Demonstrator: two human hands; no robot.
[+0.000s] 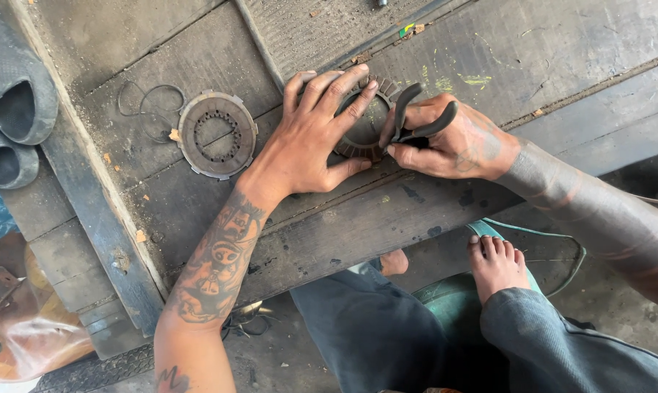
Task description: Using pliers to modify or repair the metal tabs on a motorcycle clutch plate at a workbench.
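A toothed clutch ring (364, 138) lies on the wooden counter (489, 65), pinned flat under the spread left hand (316, 138). At its 3 o'clock the right hand (456, 142) grips black-handled pliers (415, 120). A round clutch plate (217, 134) rests at 9 o'clock.

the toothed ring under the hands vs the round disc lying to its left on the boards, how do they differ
1. The toothed ring is pressed down by the left hand, with pliers in the right hand at its edge; the round disc lies untouched.
2. The ring is mostly covered; the disc is in full view.
3. The ring shows radial teeth on its outer band; the disc has a smoother outer band and teeth around its centre hole.
Both are dark, round metal parts lying flat on the boards.
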